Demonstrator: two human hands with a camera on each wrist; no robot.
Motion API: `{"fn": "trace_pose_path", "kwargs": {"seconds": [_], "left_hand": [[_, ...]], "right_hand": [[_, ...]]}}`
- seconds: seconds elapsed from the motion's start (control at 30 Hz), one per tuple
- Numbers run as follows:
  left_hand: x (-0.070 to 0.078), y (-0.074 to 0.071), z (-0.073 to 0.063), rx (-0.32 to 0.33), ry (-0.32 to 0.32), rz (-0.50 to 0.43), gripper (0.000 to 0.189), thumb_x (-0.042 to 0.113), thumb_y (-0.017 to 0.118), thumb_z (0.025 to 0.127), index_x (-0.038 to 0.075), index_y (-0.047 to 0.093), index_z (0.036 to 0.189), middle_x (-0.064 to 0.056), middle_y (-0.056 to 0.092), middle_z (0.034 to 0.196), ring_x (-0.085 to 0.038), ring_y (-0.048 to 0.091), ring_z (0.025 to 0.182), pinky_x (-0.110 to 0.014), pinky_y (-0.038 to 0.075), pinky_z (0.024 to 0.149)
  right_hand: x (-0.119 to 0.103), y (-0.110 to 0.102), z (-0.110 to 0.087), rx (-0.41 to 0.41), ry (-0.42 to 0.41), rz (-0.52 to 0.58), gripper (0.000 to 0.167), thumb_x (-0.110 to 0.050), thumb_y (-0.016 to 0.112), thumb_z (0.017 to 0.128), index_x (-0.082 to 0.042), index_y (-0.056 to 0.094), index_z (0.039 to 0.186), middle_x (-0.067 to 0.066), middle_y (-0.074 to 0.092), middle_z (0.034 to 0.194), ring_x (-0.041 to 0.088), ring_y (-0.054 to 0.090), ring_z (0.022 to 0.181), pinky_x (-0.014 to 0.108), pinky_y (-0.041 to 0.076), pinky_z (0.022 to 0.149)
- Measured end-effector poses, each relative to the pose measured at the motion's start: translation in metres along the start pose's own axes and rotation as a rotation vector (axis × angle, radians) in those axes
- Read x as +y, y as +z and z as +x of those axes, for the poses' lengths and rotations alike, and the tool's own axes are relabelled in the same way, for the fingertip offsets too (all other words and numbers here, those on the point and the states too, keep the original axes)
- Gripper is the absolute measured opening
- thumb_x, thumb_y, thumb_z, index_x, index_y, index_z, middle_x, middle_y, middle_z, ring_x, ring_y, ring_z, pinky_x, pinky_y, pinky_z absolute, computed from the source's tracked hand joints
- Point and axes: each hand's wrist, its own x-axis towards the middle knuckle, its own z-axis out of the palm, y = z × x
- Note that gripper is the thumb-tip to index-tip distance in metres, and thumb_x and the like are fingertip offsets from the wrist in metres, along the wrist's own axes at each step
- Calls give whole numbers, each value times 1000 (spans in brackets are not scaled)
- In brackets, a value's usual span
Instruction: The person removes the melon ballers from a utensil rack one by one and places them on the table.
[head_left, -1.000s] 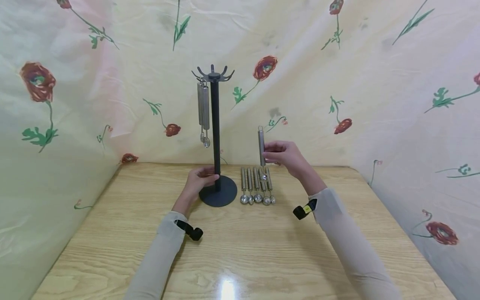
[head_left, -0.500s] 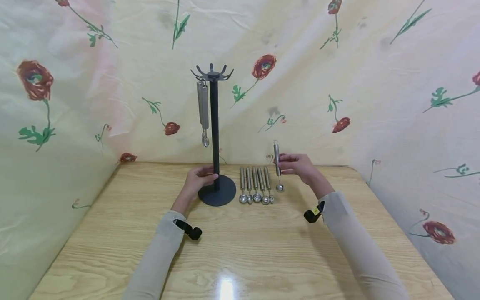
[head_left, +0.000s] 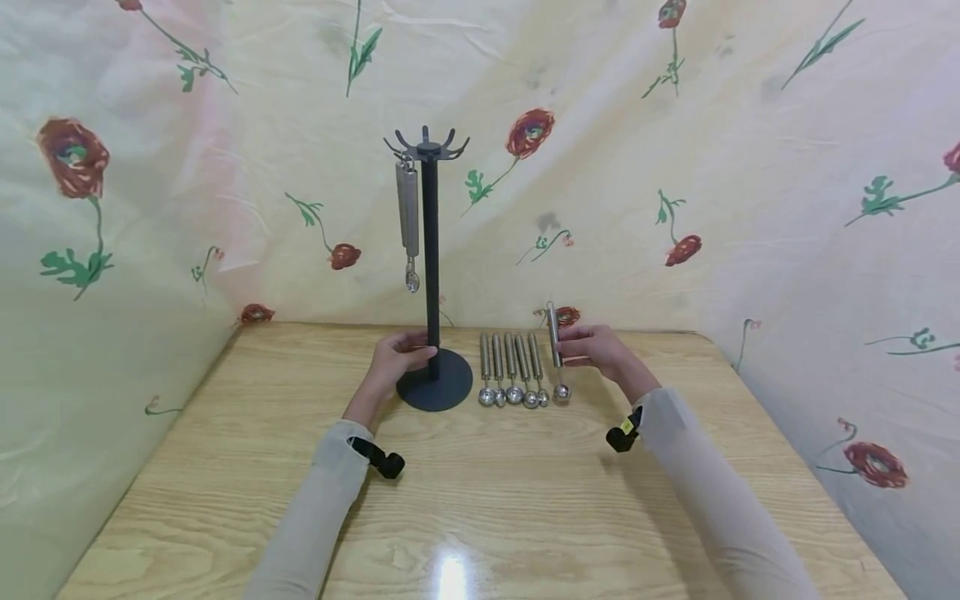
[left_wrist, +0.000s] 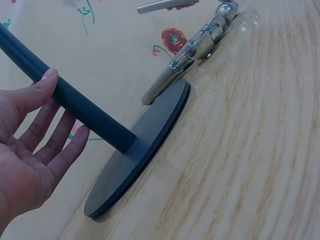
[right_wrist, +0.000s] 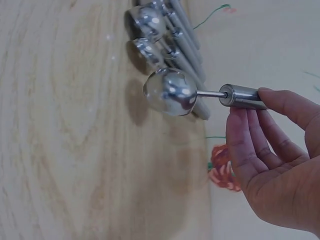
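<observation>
Wood-grain surface: carries a row of 5 scoops. Right grip: grasping the metal scoop, bowl down, just right of the row. Left grip: grasping the black stand by its post. 2 hanging scoops: on stand hooks.

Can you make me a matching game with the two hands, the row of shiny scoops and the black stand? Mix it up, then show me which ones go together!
Things:
1. Left hand
2. Right hand
3. Row of five scoops
4. Black stand

Where or how:
A. Upright, with hanging scoops near its top
B. Pinching a single scoop by its handle
C. Lying on the table
D. Holding a pole low down

Pairs: 1-D, 2-B, 3-C, 4-A
</observation>
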Motion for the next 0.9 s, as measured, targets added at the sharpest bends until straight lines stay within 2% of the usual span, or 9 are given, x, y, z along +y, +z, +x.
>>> {"fn": "trace_pose_path", "kwargs": {"seconds": [0.23, 0.4, 0.63, 0.9], "left_hand": [[-3, 1, 2, 2, 11, -13, 38, 4, 75, 91, 0, 67, 128, 10, 73, 96, -6, 73, 89, -33, 63, 87], [-3, 0, 2, 0, 10, -3, 38, 5, 75, 91, 1, 67, 128, 10, 73, 97, -6, 73, 89, -36, 63, 89], [-3, 0, 3, 1, 2, -4, 38, 4, 74, 92, 0, 66, 129, 9, 73, 97, -6, 73, 89, -34, 63, 89], [-2, 0, 3, -2, 1, -9, 40, 4, 75, 92, 0, 65, 130, 8, 73, 99, -6, 73, 89, -32, 63, 87]], "right_hand": [[12, 0, 4, 14, 14, 2, 36, -7, 65, 99, 9, 56, 130, -10, 73, 89, 6, 71, 87, 41, 60, 97], [20, 2, 7, 31, -10, 25, 44, -5, 64, 99, 14, 51, 137, -7, 73, 92, 8, 71, 87, 42, 60, 97], [26, 10, 12, 59, -21, 75, 46, 3, 64, 96, 18, 48, 137, -1, 75, 91, 10, 72, 82, 29, 64, 82], [32, 17, 18, 100, 8, 38, 45, 2, 64, 97, 19, 50, 136, -4, 74, 85, 7, 71, 77, 22, 63, 76]]}}
